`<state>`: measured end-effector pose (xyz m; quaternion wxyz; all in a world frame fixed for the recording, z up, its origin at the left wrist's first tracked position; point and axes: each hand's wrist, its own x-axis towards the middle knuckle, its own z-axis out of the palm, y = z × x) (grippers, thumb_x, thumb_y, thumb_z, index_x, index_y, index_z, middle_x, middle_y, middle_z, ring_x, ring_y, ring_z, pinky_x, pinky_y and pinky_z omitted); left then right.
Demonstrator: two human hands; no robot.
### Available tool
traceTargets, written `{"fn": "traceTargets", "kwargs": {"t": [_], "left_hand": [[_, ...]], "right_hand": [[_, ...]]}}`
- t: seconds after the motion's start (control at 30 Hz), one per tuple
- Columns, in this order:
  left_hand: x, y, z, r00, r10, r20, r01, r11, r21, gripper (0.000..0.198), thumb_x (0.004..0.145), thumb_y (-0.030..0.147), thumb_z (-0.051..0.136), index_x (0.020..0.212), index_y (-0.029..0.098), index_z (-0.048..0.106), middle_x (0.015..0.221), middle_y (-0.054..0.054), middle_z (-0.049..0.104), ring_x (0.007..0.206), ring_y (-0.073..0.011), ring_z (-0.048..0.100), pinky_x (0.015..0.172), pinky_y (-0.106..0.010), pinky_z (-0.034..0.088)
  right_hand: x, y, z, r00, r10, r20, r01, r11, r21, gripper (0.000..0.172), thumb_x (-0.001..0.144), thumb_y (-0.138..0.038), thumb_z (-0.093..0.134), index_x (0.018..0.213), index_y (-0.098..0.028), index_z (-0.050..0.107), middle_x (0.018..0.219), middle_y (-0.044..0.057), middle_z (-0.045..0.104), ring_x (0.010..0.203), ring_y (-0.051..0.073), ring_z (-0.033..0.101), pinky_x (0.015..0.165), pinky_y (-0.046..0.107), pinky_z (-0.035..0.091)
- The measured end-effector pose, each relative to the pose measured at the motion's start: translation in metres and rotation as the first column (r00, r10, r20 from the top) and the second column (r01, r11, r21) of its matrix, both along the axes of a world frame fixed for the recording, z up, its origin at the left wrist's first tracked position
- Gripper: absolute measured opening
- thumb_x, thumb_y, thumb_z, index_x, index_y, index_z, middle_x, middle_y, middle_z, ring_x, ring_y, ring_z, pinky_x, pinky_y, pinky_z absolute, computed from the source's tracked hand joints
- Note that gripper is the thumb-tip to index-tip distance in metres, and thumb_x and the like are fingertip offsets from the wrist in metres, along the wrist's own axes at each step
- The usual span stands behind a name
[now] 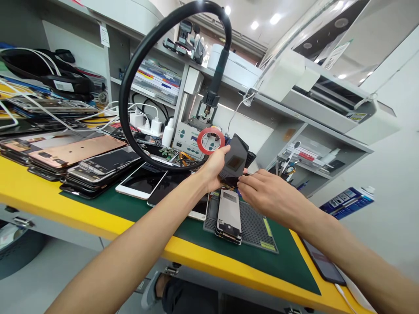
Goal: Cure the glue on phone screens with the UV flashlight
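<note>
My left hand [214, 168] is closed around the left edge of a dark phone screen [235, 159], held up and tilted above the bench. The fingers of my right hand [257, 185] are pinched together at the screen's lower right corner; exactly what lies between them is partly hidden. Just above my left thumb is a roll of red tape [202, 140]; I cannot tell whether the hand touches it. Below both hands, a stack of phone screens [229, 211], its pale back side up, lies on a perforated grey mat [257, 222].
A thick black hose [126, 87] arches over the bench. Phones and screens [101, 168] are piled on the left, beside a white-framed phone [140, 179]. A control box [186, 138] stands behind. Another phone [324, 261] lies at the right edge, near a cable.
</note>
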<state>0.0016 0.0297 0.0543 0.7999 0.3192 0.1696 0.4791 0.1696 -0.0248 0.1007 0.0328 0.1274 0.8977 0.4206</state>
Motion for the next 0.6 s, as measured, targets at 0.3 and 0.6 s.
{"fn": "traceTargets", "kwargs": {"t": [0.3, 0.6], "left_hand": [[-0.0008, 0.0027, -0.0015, 0.999, 0.038, -0.009, -0.039, 0.999, -0.021, 0.042, 0.098, 0.046, 0.039, 0.09, 0.013, 0.063, 0.076, -0.015, 0.072, 0.067, -0.024, 0.07, 0.057, -0.03, 0.054], [-0.0031, -0.0006, 0.0024, 1.0, 0.029, -0.006, -0.029, 0.997, -0.075, 0.039, 0.098, 0.045, 0.038, 0.084, 0.016, 0.059, 0.07, -0.012, 0.069, 0.057, -0.0211, 0.067, 0.051, -0.029, 0.052]], "right_hand": [[0.0006, 0.0006, -0.0043, 1.0, -0.017, 0.019, 0.016, 1.0, 0.02, 0.012, 0.092, -0.006, 0.056, 0.094, -0.009, 0.068, 0.09, 0.011, 0.066, 0.084, 0.023, 0.062, 0.075, 0.036, 0.041], [0.0004, 0.0021, -0.0057, 1.0, -0.018, -0.012, 0.018, 1.0, 0.015, 0.014, 0.096, -0.009, 0.052, 0.09, -0.01, 0.065, 0.094, 0.013, 0.065, 0.084, 0.022, 0.063, 0.073, 0.035, 0.043]]}}
